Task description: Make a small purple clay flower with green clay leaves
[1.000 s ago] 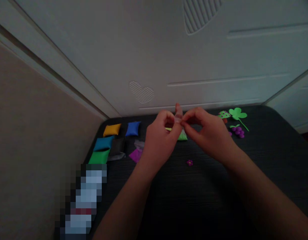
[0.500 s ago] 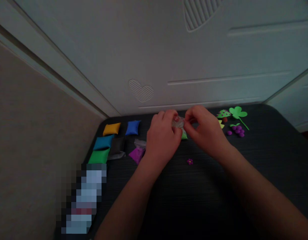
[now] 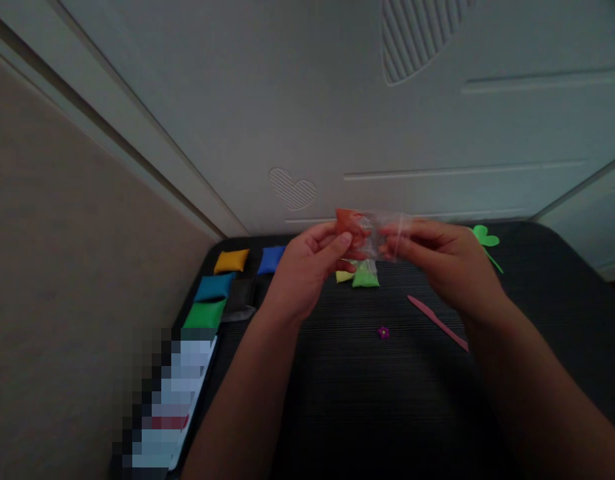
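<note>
A clear plastic bag of orange modelling clay (image 3: 350, 220) is held up between my hands, above the back of the dark table. My left hand (image 3: 303, 270) pinches its clay-filled end, thumb in front. At the other end, my right hand (image 3: 452, 260) has its fingers closed at the bag's transparent mouth; whether the fingertips are inside or behind the plastic is hard to tell. Under the bag lie a light green clay packet (image 3: 366, 275) and a pale yellow packet (image 3: 344, 275). Nearer me are a small purple flower (image 3: 384, 332) and a pink modelling knife (image 3: 437, 321), partly covered by my right wrist.
On the table's left lie yellow (image 3: 231, 261), blue (image 3: 272, 259), teal (image 3: 214, 287), black (image 3: 241, 297) and green (image 3: 204, 314) clay packets. A blurred-out screen device (image 3: 172, 400) is at the left edge. A green clover shape (image 3: 486, 237) lies back right. A white panel (image 3: 237, 100) rises behind.
The orange clay bag has come up into my hands, which have turned and spread. The light green packet now lies uncovered, and the pink knife has come into view by my right wrist.
</note>
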Demonstrator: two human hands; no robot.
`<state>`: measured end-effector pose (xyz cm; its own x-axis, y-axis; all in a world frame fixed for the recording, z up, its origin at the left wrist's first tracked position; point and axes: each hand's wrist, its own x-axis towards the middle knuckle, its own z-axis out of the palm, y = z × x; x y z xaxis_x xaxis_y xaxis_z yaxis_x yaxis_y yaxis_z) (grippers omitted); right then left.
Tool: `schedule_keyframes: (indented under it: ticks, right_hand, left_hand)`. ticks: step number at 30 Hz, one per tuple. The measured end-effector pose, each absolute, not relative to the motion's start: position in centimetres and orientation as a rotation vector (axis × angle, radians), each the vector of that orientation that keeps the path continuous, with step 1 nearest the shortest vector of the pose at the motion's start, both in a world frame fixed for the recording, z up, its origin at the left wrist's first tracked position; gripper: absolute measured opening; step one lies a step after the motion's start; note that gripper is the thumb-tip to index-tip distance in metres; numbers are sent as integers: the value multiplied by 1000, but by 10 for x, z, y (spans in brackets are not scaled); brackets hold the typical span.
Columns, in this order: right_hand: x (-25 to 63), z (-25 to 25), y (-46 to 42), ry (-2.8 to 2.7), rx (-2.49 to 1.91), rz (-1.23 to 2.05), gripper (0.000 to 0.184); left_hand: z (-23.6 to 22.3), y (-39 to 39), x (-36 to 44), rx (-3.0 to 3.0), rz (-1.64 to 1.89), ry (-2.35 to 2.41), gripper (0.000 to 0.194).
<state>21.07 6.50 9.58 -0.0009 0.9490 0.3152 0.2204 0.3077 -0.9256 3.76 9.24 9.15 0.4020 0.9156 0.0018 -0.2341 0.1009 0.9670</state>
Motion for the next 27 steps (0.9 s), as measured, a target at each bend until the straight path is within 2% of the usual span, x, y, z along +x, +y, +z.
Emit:
schedule_keyframes:
  ticks: [7, 17, 24, 27]
  right_hand:
    - [214, 99, 63, -1611, -1185, 826, 23]
    - [217, 87, 69, -1714, -1229, 590, 30]
    - [215, 96, 66, -1688, -1178, 831, 30]
    - [216, 95, 66, -1698, -1196, 792, 28]
  left_hand:
    - [93, 91, 36, 1174, 929, 740, 23]
    - [90, 89, 42, 1148, 920, 714, 22]
    - [89, 90, 41, 1167, 944, 723, 23]
    - [87, 89, 43, 1166, 955, 750, 25]
